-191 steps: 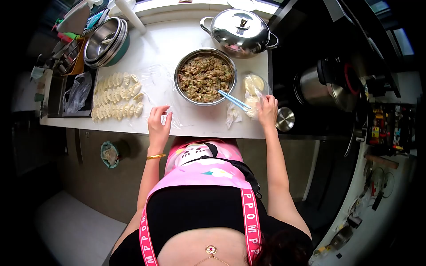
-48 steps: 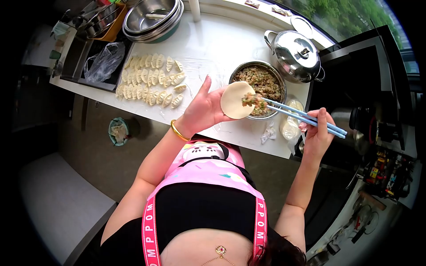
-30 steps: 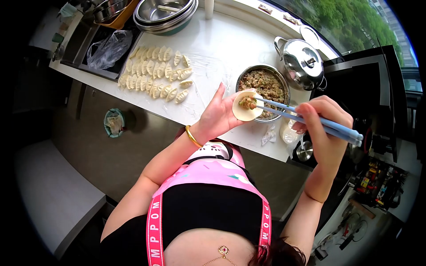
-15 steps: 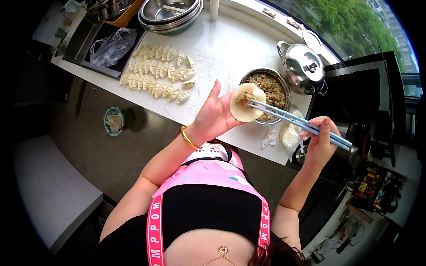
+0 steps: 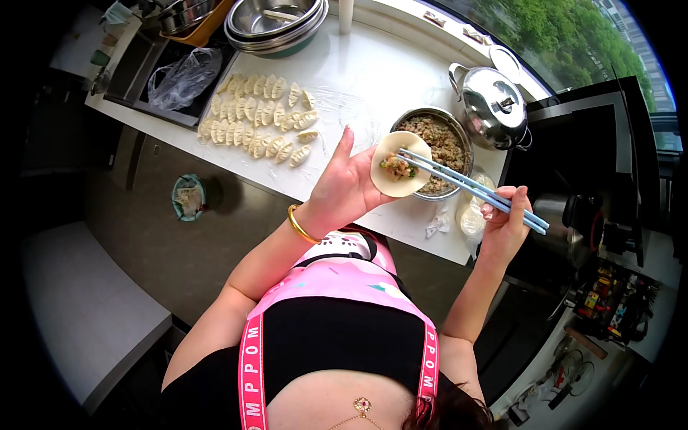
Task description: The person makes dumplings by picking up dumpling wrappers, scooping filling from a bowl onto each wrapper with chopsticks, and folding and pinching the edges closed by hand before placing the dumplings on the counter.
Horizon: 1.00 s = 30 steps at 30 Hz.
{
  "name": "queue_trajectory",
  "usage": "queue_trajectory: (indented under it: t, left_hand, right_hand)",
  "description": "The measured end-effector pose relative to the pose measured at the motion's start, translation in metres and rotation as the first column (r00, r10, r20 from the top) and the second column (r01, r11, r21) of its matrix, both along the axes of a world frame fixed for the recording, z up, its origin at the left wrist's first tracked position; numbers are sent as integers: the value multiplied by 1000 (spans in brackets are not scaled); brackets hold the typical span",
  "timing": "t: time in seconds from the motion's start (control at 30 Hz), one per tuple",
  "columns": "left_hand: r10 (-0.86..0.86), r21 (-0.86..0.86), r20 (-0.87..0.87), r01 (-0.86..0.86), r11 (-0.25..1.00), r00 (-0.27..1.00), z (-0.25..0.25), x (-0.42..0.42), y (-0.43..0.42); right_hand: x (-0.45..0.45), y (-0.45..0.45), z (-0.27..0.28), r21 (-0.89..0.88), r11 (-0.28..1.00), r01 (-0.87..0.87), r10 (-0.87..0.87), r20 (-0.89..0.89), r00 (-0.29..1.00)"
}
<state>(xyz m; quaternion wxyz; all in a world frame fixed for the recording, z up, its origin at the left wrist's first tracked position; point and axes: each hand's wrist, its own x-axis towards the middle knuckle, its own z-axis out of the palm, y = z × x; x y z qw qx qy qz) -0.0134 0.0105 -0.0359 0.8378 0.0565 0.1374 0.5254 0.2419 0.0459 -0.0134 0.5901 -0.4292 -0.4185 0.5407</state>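
My left hand (image 5: 345, 185) is palm up, with a round dough wrapper (image 5: 390, 185) lying across its fingers; the thumb is stretched away. A small lump of meat filling (image 5: 398, 168) rests on the wrapper. My right hand (image 5: 507, 221) grips light blue chopsticks (image 5: 469, 186), whose tips are at the filling. Just behind the wrapper is a steel bowl (image 5: 469, 163) of the same meat mix, partly hidden by the wrapper and chopsticks. Several rows of folded dumplings (image 5: 251, 111) lie on the counter to the left. Bagged round wrappers (image 5: 471, 217) lie beside my right hand.
A lidded steel pot (image 5: 493, 107) is behind the bowl at the right. Nested steel basins (image 5: 276, 44) stand at the back left, near a sink with a plastic bag (image 5: 185, 79). Crumpled tissue (image 5: 438, 221) lies near the counter's front edge. A bin (image 5: 189, 197) is on the floor.
Since the oldest frame, the wrapper has come onto my left hand and the chopsticks into my right. Over the last second, my right hand has drawn lower and the filling has spread slightly on the wrapper.
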Motion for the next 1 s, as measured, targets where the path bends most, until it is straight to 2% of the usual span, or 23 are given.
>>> queue_trajectory:
  t: [0.1,0.23,0.33,0.43,0.6,0.73,0.83,0.93,1.0]
  left_hand:
    - [-1,6,-57,1,1000,998,3,-1,-1]
    - [8,28,-53,-7,1000,999,5,0,-2]
    - [23,23,-43,-22,999,999,7,0,-2]
    - [33,20,-17,-33,999,999,8,3,-3]
    - [40,18,-22,-40,999,999,9,3,-2]
    - [23,26,-40,-22,999,999,9,2,-1]
    - [9,30,-42,-8,1000,999,8,2,-1]
    - [1,20,-51,0,1000,999,10,3,0]
    - [-4,11,-67,4,1000,998,9,1,1]
  right_hand:
    - [1,0,4,51,998,21,-16,-110,994]
    - [-4,-3,2,16,999,-50,49,24,998]
    - [-2,-5,5,75,996,-51,55,-56,997]
    - [-3,-5,3,37,997,-64,63,6,998]
    - [2,-2,3,37,997,-71,72,-48,996]
    - [5,1,-1,28,999,-41,41,0,999]
    - [6,3,-1,38,999,-20,23,-70,997]
    - [6,6,-3,20,1000,6,-6,-3,1000]
    - [6,7,-3,-6,999,31,-32,-74,997]
